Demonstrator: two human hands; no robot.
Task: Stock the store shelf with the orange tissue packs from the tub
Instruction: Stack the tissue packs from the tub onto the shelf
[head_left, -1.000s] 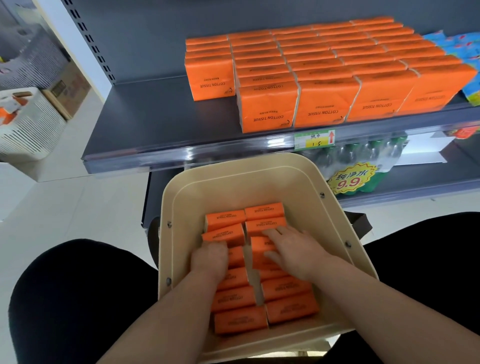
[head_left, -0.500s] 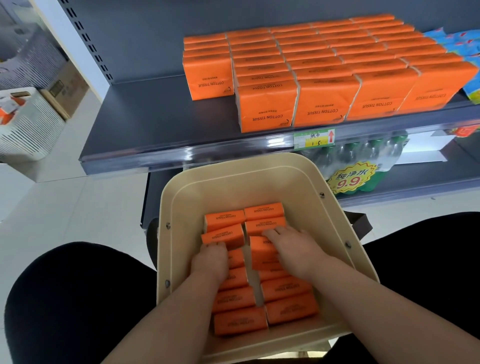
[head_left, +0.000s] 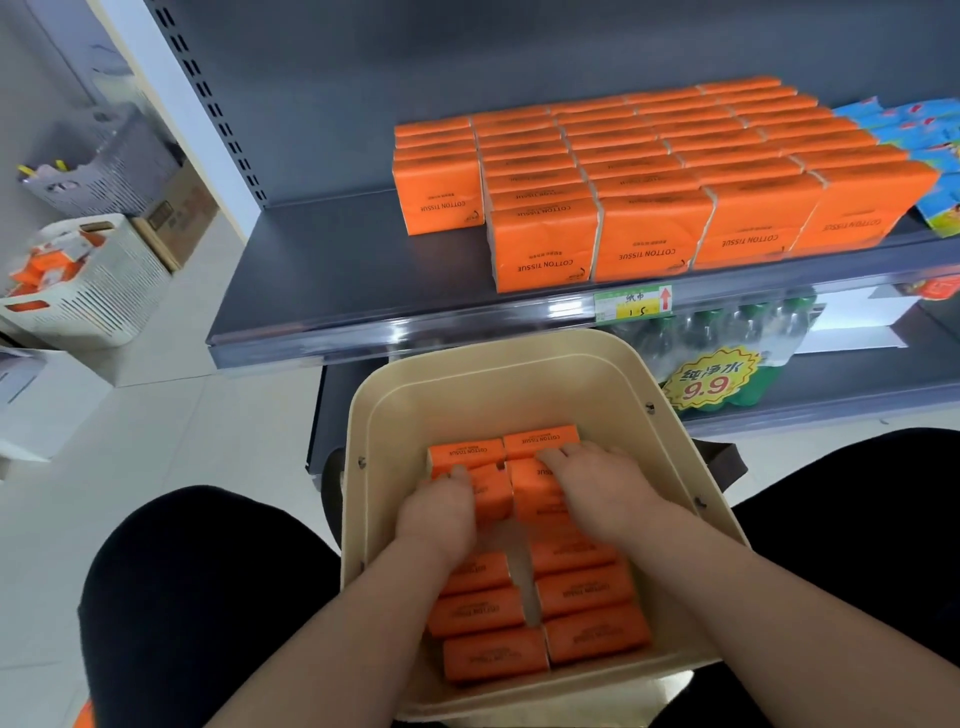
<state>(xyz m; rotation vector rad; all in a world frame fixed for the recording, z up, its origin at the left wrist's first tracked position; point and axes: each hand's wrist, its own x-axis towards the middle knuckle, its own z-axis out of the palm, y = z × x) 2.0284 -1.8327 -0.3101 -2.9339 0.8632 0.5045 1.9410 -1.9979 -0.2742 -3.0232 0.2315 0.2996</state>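
A beige tub (head_left: 447, 395) sits between my knees, holding two columns of orange tissue packs (head_left: 587, 592). My left hand (head_left: 441, 514) curls its fingers over the far edge of a pack in the left column (head_left: 493, 499). My right hand (head_left: 608, 493) lies on the right column with fingers hooked over the far edge of a pack (head_left: 535, 483). On the dark grey shelf (head_left: 332, 265) above stand rows of stocked orange packs (head_left: 649, 176), filling its right part.
The shelf's left part is bare. Blue packets (head_left: 935, 156) lie at the shelf's right end. Green-capped bottles with a yellow 9.9 price sign (head_left: 717, 384) fill the lower shelf. A white slatted basket (head_left: 88, 296) with orange items stands on the floor at left.
Both hands slid forward along the packs toward the tub's far end, and the left hand now grips a pack near the front. My view has tilted a little to the left.
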